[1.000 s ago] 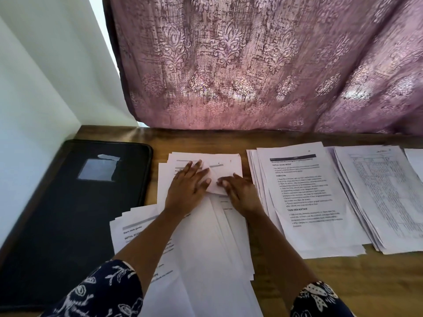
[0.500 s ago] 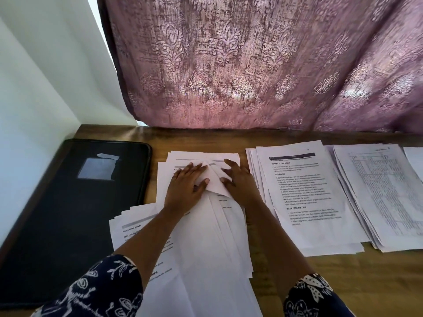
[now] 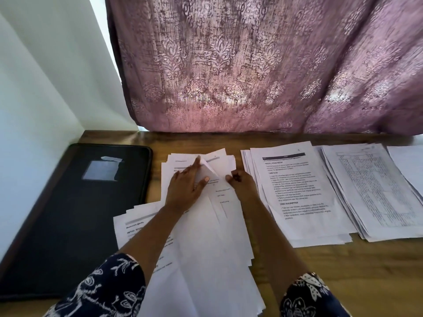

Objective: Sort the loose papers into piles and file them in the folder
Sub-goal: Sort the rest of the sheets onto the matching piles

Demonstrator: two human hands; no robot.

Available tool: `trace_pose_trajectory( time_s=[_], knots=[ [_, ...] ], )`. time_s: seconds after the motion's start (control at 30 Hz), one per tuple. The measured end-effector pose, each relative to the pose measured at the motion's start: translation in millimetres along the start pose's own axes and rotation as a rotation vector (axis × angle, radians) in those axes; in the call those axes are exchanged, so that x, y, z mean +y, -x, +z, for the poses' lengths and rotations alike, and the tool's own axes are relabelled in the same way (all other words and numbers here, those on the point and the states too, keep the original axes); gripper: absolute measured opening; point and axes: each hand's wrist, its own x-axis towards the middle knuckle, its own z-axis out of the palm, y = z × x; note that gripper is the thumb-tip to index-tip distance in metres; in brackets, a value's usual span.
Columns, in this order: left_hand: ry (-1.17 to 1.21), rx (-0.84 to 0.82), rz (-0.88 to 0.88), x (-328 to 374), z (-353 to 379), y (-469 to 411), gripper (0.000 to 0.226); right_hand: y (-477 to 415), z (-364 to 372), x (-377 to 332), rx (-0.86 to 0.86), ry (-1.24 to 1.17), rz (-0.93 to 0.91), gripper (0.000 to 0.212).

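Note:
A loose heap of white papers (image 3: 212, 248) lies fanned out on the wooden table (image 3: 343, 271) in front of me. Near its far end one sheet has a folded corner (image 3: 209, 172) standing up as a white triangle. My left hand (image 3: 185, 186) lies flat on the heap, its straight fingers along the fold's left edge and its thumb on the flap. My right hand (image 3: 242, 184) rests just right of the flap with fingers curled; I see nothing held in it. The closed black folder (image 3: 68, 225) lies flat at the left.
To the right lie a pile of printed text pages (image 3: 297, 191), a pile of table-printed pages (image 3: 370, 191) and a further sheet (image 3: 409, 163) at the frame's edge. A purple curtain (image 3: 251, 76) hangs behind the table. A white wall (image 3: 34, 99) borders the left.
My right hand has pulled back to the right off the flap and curled its fingers. My left hand's fingers have stretched further up along the fold, and the flap stands higher.

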Motion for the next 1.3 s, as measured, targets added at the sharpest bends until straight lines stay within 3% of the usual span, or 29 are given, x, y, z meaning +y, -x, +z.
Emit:
trace_pose_trajectory(
  time_s=[0.13,0.23,0.37,0.53,0.7,0.8,0.9,1.1,1.17,1.3],
  knots=[
    [-0.173,-0.08,0.017,2.4,-5.6,0.6,0.074,7.3,-8.7,-7.6,0.042,-0.183,0.019,0.025],
    [-0.243,-0.122,0.016,0.6,-8.9,-2.3,0.067,14.1,-23.4,-21.5,0.156,-0.157,-0.051,0.015],
    [-0.324,-0.187,0.008,-2.2,-12.1,-8.0,0.063,21.9,-63.2,-52.9,0.324,0.075,-0.196,0.022],
    [-0.4,-0.242,0.016,-6.0,-13.2,1.9,0.064,42.7,-129.1,-101.7,0.509,0.407,-0.483,0.017],
    [-0.252,-0.12,-0.028,-1.4,-16.4,6.4,0.057,67.1,-176.2,-134.3,0.563,0.653,-0.658,0.02],
    [-0.099,-0.02,-0.065,5.2,-30.3,9.9,0.056,78.0,-191.3,-140.0,0.538,0.676,-0.739,0.019],
    [-0.17,-0.105,-0.131,-1.0,-53.4,19.9,0.051,82.1,-200.9,-138.0,0.452,0.594,-0.732,0.019],
    [-0.156,-0.291,-0.309,0.6,-74.5,69.4,0.084,48.6,-170.5,-95.6,0.069,0.501,-0.571,0.013],
    [-0.263,-0.297,-0.287,1.6,-71.1,74.0,0.09,37.5,-149.9,-76.0,-0.01,0.492,-0.524,0.014],
    [-0.456,-0.353,-0.272,1.1,-68.0,68.0,0.09,29.7,-126.3,-50.4,-0.011,0.478,-0.405,0.023]
  ],
)
